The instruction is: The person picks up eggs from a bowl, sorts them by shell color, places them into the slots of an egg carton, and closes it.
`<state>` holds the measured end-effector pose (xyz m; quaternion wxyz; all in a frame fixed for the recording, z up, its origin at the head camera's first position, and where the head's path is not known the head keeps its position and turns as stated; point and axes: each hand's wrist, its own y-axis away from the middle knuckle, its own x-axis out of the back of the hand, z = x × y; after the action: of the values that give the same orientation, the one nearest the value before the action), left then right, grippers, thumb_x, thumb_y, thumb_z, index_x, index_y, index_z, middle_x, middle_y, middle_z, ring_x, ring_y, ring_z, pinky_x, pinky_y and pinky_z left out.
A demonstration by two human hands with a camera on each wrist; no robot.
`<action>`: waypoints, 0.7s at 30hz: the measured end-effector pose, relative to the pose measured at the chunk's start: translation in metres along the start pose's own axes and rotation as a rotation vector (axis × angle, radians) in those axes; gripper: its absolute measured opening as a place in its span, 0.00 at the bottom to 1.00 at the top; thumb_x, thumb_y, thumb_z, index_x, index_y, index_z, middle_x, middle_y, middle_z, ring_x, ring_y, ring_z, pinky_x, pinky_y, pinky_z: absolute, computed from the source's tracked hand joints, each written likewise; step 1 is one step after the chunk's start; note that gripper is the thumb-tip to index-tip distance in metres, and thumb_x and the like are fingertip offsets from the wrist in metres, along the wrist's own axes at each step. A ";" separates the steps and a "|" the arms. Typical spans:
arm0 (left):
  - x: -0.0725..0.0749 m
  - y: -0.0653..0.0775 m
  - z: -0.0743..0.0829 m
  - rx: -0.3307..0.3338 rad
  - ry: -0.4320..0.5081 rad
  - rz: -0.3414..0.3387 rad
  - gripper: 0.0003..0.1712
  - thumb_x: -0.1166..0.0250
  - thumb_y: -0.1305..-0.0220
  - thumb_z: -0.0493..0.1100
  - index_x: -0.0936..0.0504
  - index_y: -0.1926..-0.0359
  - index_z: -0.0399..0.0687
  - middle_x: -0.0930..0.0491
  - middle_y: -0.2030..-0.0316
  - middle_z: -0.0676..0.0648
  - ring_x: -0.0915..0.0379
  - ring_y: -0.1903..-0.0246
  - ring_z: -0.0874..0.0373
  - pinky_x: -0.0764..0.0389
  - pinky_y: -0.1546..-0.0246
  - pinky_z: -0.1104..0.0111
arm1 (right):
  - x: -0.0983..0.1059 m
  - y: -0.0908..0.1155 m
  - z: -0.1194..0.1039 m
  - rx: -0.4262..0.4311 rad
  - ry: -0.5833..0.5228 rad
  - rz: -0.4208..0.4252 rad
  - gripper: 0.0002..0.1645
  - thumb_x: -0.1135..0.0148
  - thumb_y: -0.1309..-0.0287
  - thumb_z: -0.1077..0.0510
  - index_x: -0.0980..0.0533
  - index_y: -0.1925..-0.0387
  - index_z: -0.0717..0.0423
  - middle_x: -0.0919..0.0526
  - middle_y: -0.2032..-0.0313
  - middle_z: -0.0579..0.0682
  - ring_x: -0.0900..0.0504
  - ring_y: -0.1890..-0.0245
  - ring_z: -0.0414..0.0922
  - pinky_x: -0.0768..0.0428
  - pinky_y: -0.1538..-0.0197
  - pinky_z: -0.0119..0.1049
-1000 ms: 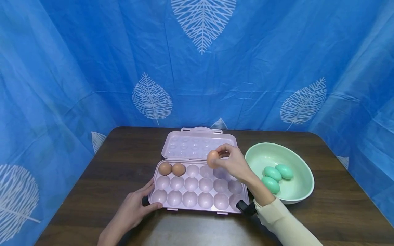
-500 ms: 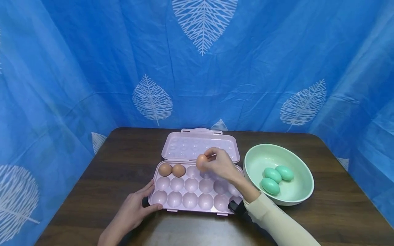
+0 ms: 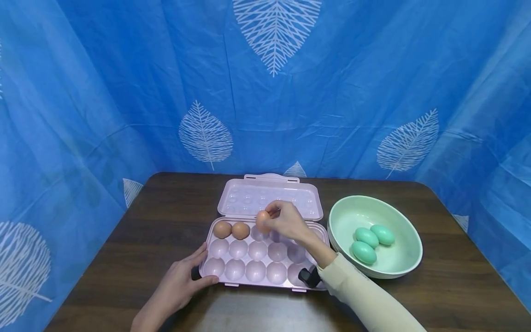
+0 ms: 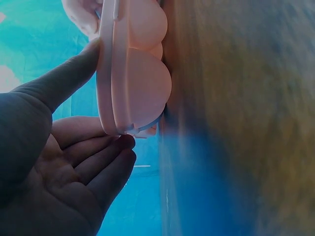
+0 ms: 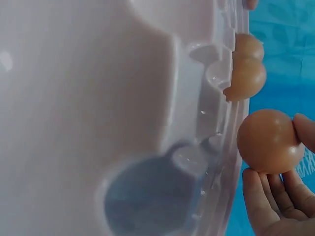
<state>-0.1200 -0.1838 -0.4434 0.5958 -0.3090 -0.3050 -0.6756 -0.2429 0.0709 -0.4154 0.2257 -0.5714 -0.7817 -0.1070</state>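
Observation:
An open pink plastic egg tray (image 3: 257, 250) lies on the table, its lid (image 3: 265, 196) folded back. At its back left, one brown egg (image 3: 222, 229) and a second brown egg (image 3: 240, 230) sit in neighbouring cups. My right hand (image 3: 288, 221) pinches another brown egg (image 5: 269, 141) between thumb and fingertips, upright over the third cup of that back row. My left hand (image 3: 178, 281) holds the tray's front left corner. In the left wrist view, the thumb (image 4: 74, 73) presses the rim while the fingertips reach the corner's side.
To the right of the tray stands a pale green bowl (image 3: 408, 235) with three green eggs (image 3: 366, 236) inside. A dark wooden table (image 3: 174, 207) bears everything. Behind it hangs a blue curtain (image 3: 323, 115) with white leaf prints.
My right hand has carried the brown egg leftward along the tray's back row, from the right part to over the third cup. The left hand keeps its place at the corner.

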 end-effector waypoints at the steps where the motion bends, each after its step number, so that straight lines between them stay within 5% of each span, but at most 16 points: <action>1: 0.000 0.000 0.000 0.004 0.002 -0.002 0.48 0.30 0.58 0.62 0.32 0.39 0.40 0.39 0.36 0.44 0.38 0.41 0.45 0.35 0.45 0.53 | -0.001 -0.001 0.001 -0.005 0.003 -0.004 0.13 0.32 0.60 0.64 0.23 0.67 0.61 0.21 0.71 0.50 0.23 0.70 0.44 0.23 0.64 0.35; 9: 0.001 0.000 0.000 0.012 0.002 -0.002 0.49 0.31 0.59 0.63 0.32 0.38 0.41 0.39 0.36 0.44 0.39 0.41 0.45 0.34 0.46 0.52 | -0.008 -0.007 0.008 -0.031 -0.039 -0.046 0.16 0.31 0.63 0.65 0.23 0.66 0.63 0.21 0.71 0.50 0.22 0.70 0.44 0.23 0.63 0.35; 21: 0.001 0.001 0.000 0.007 0.003 -0.001 0.49 0.31 0.59 0.63 0.31 0.39 0.40 0.39 0.37 0.44 0.39 0.41 0.44 0.34 0.46 0.52 | -0.012 -0.006 0.013 0.104 0.092 -0.200 0.15 0.31 0.62 0.67 0.21 0.66 0.56 0.19 0.70 0.45 0.22 0.68 0.40 0.23 0.59 0.35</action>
<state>-0.1193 -0.1843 -0.4426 0.5968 -0.3059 -0.3066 -0.6755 -0.2485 0.0640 -0.4319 0.2787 -0.4727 -0.8282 -0.1142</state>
